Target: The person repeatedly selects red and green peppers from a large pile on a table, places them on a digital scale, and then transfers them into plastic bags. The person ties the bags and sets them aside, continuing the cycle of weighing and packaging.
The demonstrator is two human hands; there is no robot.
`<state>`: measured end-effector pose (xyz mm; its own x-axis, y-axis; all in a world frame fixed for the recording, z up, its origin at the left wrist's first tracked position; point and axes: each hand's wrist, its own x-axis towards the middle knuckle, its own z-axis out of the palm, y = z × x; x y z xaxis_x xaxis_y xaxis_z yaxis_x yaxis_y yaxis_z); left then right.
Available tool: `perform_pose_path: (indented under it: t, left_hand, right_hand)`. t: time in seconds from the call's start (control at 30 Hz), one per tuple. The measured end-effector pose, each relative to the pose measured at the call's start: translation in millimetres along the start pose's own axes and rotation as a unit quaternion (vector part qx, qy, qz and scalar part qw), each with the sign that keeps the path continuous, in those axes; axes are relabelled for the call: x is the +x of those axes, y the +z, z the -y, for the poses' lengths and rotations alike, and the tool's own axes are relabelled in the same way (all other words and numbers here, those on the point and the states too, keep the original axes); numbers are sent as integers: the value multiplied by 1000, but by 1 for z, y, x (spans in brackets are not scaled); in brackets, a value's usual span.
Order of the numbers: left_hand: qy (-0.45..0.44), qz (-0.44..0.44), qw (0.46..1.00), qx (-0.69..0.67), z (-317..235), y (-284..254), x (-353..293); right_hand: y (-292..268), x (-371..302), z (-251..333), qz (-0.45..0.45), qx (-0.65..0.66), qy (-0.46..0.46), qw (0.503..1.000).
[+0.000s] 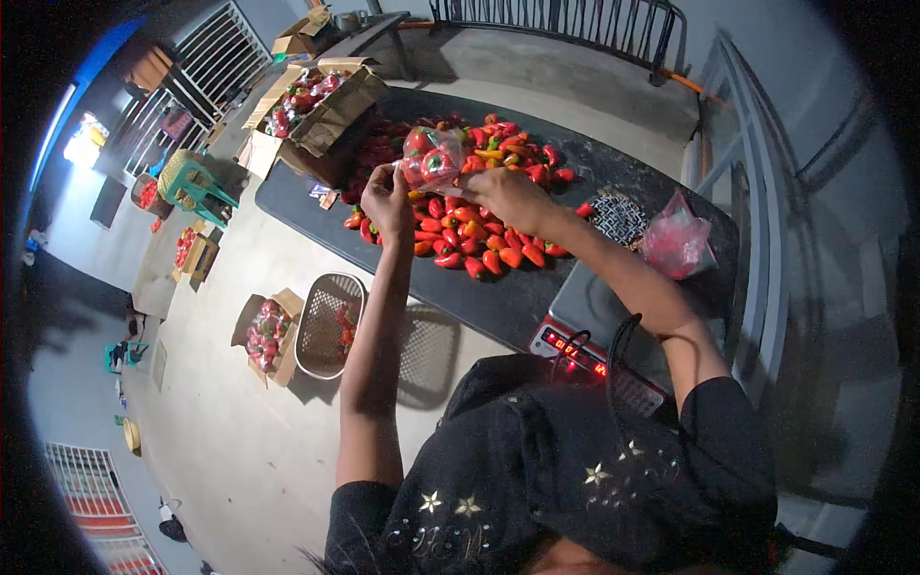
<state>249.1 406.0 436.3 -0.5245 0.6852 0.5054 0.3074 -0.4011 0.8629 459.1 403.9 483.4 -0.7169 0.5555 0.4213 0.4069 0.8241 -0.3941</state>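
A clear plastic bag with several red peppers is held up over the dark table. My left hand pinches the bag's lower left edge between thumb and fingers. On the bag's right side my right hand is closed on the plastic, its fingertips partly hidden. Below and behind both hands spreads a pile of loose peppers, mostly red, with some orange and yellow ones.
An open cardboard box of bagged peppers stands on the table's far left. A digital scale sits near me at right, beside a pink plastic bag. On the floor at left are a basket and another box of peppers.
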Motion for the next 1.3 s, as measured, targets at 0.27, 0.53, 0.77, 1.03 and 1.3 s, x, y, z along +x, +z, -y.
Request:
perform_pose_path:
  t: [0.27, 0.53, 0.77, 1.03, 1.3]
  left_hand:
    - [112, 28, 987, 114, -36, 2, -17]
    - [224, 142, 942, 205, -76, -11, -8]
    - [160, 281, 943, 77, -150, 2, -17]
    - [175, 178, 962, 111, -112, 20, 25]
    - [171, 281, 933, 144, -95, -11, 7]
  right_hand:
    - [-19, 2, 8, -59, -93, -61, 992]
    - [-52, 28, 7, -140, -4, -132, 981]
    - [-27, 34, -80, 2, 434, -94, 896]
    - [57, 18, -11, 142, 829, -7, 540]
    - [-55, 24, -22, -118, 79, -57, 988]
